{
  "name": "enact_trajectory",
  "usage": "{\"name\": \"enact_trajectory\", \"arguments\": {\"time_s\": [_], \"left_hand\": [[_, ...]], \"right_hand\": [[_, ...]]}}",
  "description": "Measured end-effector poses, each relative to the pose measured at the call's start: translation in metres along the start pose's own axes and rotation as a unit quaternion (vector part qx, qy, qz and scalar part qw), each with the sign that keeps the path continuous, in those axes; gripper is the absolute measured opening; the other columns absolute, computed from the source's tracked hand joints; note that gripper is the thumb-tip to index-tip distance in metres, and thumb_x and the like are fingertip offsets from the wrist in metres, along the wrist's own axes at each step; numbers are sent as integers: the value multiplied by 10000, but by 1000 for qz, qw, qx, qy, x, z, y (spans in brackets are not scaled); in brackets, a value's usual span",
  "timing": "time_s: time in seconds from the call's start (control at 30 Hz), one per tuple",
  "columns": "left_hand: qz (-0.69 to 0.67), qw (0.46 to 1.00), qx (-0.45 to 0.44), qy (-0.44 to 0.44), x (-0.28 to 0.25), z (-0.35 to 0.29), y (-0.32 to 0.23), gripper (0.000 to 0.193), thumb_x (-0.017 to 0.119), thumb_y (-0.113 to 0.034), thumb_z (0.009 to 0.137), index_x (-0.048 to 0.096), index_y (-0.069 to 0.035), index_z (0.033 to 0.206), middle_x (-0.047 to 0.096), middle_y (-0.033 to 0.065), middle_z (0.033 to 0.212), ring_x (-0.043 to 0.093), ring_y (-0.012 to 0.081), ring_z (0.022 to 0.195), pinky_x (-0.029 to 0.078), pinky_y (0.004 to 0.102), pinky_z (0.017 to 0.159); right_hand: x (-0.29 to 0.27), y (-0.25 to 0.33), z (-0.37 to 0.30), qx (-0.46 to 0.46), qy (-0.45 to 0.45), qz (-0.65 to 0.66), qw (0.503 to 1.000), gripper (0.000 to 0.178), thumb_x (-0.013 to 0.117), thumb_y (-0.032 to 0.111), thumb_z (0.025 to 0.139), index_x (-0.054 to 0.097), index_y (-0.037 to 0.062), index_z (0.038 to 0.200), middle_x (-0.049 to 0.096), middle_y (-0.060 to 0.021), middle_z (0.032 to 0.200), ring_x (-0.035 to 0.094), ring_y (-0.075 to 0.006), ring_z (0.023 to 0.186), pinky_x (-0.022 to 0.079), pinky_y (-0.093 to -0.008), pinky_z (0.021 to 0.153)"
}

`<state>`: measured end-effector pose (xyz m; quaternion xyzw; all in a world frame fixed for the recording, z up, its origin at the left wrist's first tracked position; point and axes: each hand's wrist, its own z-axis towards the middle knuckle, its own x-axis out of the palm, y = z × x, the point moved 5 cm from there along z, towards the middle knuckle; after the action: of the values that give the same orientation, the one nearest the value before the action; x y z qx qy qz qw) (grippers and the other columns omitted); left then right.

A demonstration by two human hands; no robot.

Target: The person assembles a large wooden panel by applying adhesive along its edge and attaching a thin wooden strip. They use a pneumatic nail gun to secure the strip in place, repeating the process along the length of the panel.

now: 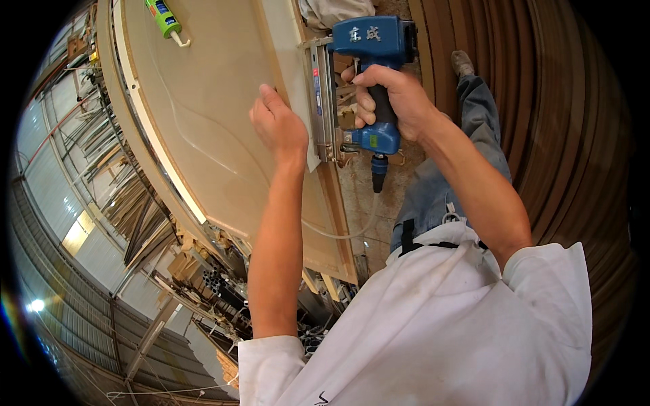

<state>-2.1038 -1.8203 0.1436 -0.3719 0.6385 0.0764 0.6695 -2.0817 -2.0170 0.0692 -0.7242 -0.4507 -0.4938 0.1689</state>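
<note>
My right hand (399,101) is wrapped round the black grip of a blue pneumatic nail gun (374,40), with a finger at its trigger. Its silver magazine (323,101) lies along the edge of a large tan panel (217,88). An air hose (338,236) runs from the bottom of the grip and passes over the panel. My left hand (279,128) is above the panel, just left of a pale strip (283,47) along its edge. The left fingers are curled in, and whatever they may hold is hidden.
A green sealant tube (162,18) with a white nozzle lies on the panel's far end. Long brown boards (514,88) are stacked on the right, beside my leg. Racks of long strips (128,210) stand at the left. Pale cloth (333,10) lies beyond the nail gun.
</note>
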Motion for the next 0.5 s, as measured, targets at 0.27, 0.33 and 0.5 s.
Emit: {"name": "enact_trajectory", "arguments": {"time_s": [0.27,0.33,0.5], "left_hand": [[18,991,97,-87,-6,-7,-2,421,410,-305,1115,648,31,1029,636,200,1046,520,398,1054,400,513,940],[36,990,108,-87,-8,-7,-11,447,395,-317,1115,642,50,1048,638,237,1046,535,415,1055,408,508,952],[52,991,100,-67,-18,-6,0,414,434,-313,1106,637,42,1043,635,214,1040,539,392,1036,414,492,951]], "right_hand": [[5,-2,-4,21,-39,-35,998,296,607,198,925,610,-26,1120,559,-52,626,551,-166,530,557,-383,668],[3,-1,-2,27,-26,-16,999,302,605,196,927,606,-23,1135,553,-49,628,545,-165,532,554,-382,665],[2,4,-18,18,-10,87,996,272,633,179,907,617,-5,1107,569,-50,634,552,-186,523,554,-396,618]]}}
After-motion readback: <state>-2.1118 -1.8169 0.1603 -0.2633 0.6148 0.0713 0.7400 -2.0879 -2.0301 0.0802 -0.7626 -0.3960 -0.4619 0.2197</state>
